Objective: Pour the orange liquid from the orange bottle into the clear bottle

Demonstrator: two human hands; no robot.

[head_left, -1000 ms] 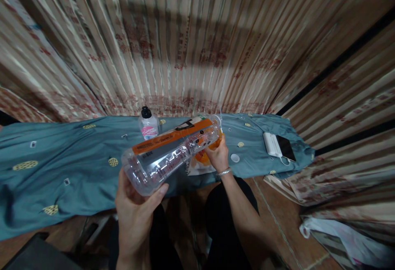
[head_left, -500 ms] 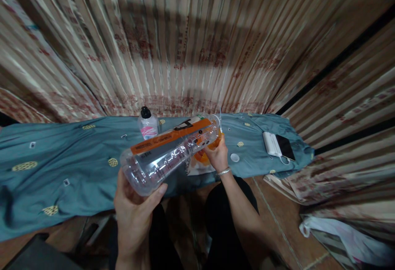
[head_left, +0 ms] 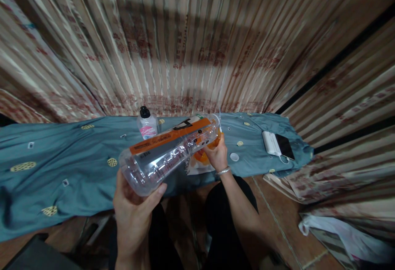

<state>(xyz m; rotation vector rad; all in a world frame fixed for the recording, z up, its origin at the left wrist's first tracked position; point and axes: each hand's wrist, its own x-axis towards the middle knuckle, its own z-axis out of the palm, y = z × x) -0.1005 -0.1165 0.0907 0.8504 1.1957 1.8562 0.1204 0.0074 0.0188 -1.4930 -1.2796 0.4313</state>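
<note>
A large clear plastic bottle (head_left: pixel 166 154) with an orange and grey label lies tilted in the air, its base at lower left and its neck at upper right. My left hand (head_left: pixel 135 204) is closed around the base, thumb along the near side. My right hand (head_left: pixel 217 152), with a silver bracelet on the wrist, is closed by the neck on an orange see-through object (head_left: pixel 202 155), mostly hidden behind the bottle. At the bottle's mouth shows a thin whitish strip that I cannot make out. Under the orange object is a pale printed packet (head_left: pixel 197 170), partly covered.
A blue-green cloth (head_left: pixel 77 154) with pineapple prints covers the long table. At its back stands a clear bottle with a black cap (head_left: pixel 148 124). A round white lid (head_left: pixel 234 157) lies right of my right hand. Further right are a white power bank (head_left: pixel 271 143) and a dark phone (head_left: pixel 284 146). Curtains (head_left: pixel 185 47) hang behind.
Hardly anything differs. Both hands keep their hold and the bottle stays tilted in nearly the same place.
</note>
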